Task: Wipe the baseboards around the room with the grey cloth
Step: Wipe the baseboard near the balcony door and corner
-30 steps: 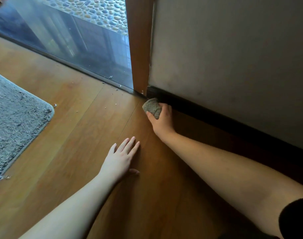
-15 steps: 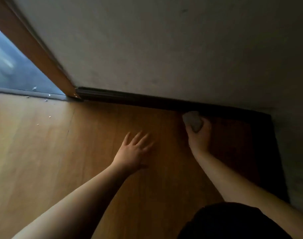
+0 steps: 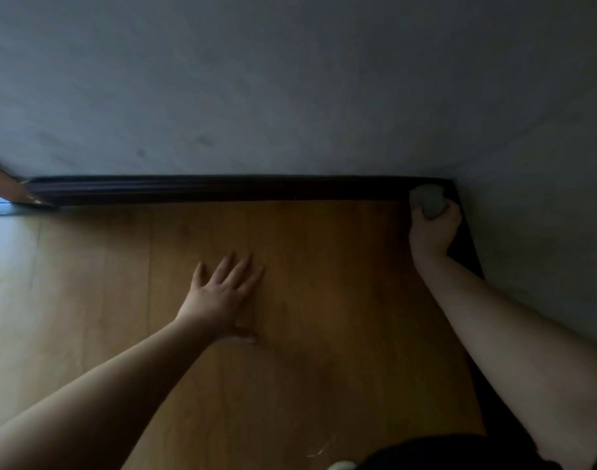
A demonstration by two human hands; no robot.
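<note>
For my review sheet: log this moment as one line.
right hand grips grey cloth on baseboard at corner | left hand flat on floor

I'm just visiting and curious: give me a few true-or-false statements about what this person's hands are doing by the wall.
1. The right hand holds the grey cloth. True.
2. The cloth is at the middle of the baseboard. False: it is at the corner, where two walls meet.
3. The left hand lies flat on the wooden floor, fingers spread. True.
4. The left hand also holds a cloth. False: it holds nothing.
5. The baseboard is white. False: it is dark.
</note>
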